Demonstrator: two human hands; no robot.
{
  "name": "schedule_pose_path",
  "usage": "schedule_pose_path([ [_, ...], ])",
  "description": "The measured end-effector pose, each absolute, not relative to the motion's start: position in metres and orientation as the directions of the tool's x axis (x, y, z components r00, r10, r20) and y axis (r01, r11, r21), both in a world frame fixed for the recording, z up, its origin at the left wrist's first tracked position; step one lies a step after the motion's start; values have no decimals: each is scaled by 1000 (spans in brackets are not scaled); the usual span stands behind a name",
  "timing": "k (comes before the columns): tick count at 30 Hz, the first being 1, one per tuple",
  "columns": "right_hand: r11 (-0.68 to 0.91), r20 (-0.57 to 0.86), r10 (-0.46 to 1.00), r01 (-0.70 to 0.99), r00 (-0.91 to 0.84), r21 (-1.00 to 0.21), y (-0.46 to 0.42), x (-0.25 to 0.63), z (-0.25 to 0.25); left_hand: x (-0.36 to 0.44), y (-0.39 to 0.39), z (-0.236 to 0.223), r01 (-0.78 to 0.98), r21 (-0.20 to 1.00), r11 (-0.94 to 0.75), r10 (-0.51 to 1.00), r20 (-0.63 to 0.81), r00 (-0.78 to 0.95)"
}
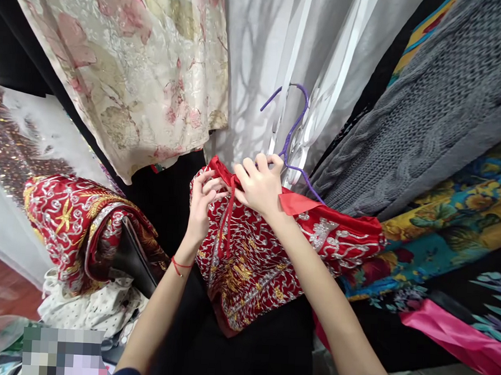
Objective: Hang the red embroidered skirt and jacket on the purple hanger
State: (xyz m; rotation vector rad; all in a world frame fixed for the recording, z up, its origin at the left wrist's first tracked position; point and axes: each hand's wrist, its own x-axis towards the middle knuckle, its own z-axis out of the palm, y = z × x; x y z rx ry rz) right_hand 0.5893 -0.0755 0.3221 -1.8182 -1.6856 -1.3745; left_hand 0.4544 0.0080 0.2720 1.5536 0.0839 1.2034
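While our left hand (201, 203) sat half-curled against the shiny red edge of the embroidered garment (267, 272), our right hand (261, 185) bent its fingers over that edge, red tie (231, 220) dangling between them. Honestly, we couldn't tell whether either was actually pinching cloth. The garment was right in front of us, all silver squiggles and gold thread, with a curvy purple hanger (307, 104) poking up behind. We had chunky grey knit (426, 118) on the right, floral fabric (156, 54) upper left, and pale curtain (254, 36) behind.
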Motion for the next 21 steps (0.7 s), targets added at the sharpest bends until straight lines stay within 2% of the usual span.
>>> schedule_pose_path([
  [2, -289, 810, 569, 887, -143, 360, -72, 588, 320, 457, 6, 270, -515, 751, -415, 595, 651, 471],
  [4, -317, 844, 523, 891, -120, 324, -66, 588, 318, 462, 2, 271, -466, 716, -520, 573, 697, 430],
  [7, -331, 869, 490, 908, -65, 255, -58, 587, 315, 468, -1, 275, -293, 615, -732, 521, 782, 341],
  [9, -317, 864, 503, 922, -37, 224, -56, 588, 314, 469, 1, 277, -209, 581, -786, 507, 801, 320],
  [14, -269, 831, 554, 933, -52, 238, -62, 590, 319, 454, 9, 263, -79, 605, -792, 554, 768, 323],
  [17, -273, 830, 556, 931, -52, 241, -63, 590, 321, 446, 9, 244, 36, 650, -759, 603, 681, 416],
  [21, -297, 837, 547, 932, -14, 210, -59, 587, 319, 449, 14, 228, 32, 674, -738, 610, 646, 458],
])
